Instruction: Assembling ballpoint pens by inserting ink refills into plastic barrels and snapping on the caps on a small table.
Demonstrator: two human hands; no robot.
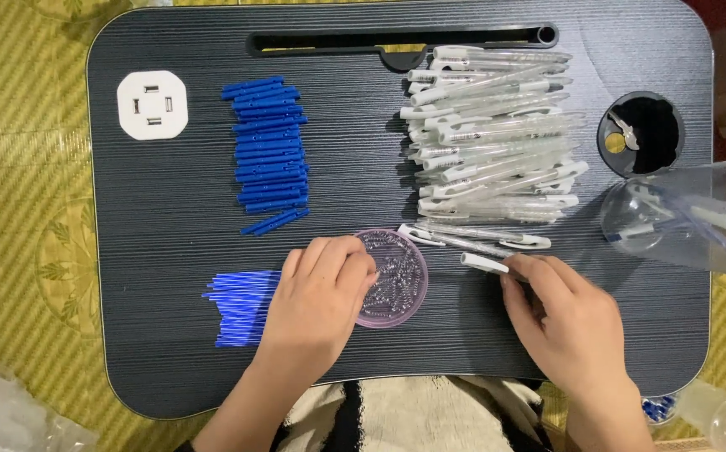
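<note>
Springs fill a shallow pink lid (396, 285) at the worktop's (170, 335) front middle; the left hand (321, 305) curls its fingertips into it. Just beside, the right hand (559, 322) pinches a clear pen barrel (487, 263). Behind lie more barrels (492, 134), blue caps (269, 151) and blue refills (241, 308).

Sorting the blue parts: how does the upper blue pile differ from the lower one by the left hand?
The upper blue pile holds thick, darker pieces in a tall column; the lower blue pile holds thin, brighter rods fanned beside the left hand. Both lie on the dark tray.
</note>
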